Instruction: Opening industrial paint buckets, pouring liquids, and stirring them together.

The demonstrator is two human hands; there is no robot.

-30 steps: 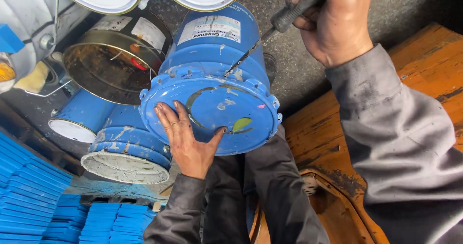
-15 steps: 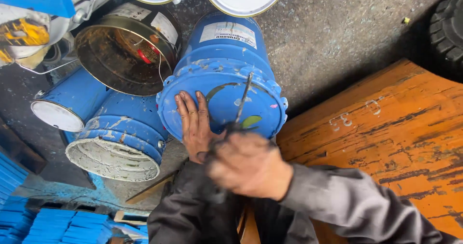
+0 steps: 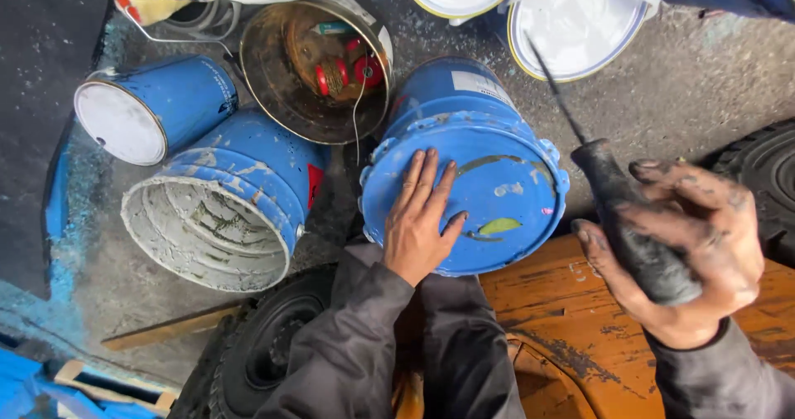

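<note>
Paint spattered the round blue plastic lid (image 3: 489, 195) of a blue bucket (image 3: 451, 92) lying on rough concrete ground (image 3: 704, 96), with the left hand (image 3: 421, 220) pressed flat on it, fingers spread. The right hand (image 3: 687, 253), grimy and closed, gripped a black-handled screwdriver (image 3: 629, 220) just beside the lid. Two more blue buckets (image 3: 240, 187) lay empty to the left, near one rusty metal can (image 3: 310, 71).

Rough grey concrete floor (image 3: 696, 79) speckled with paint, in daylight. An orange metal frame (image 3: 563, 320) stands lower right, black tyres (image 3: 265, 353) beside it.
</note>
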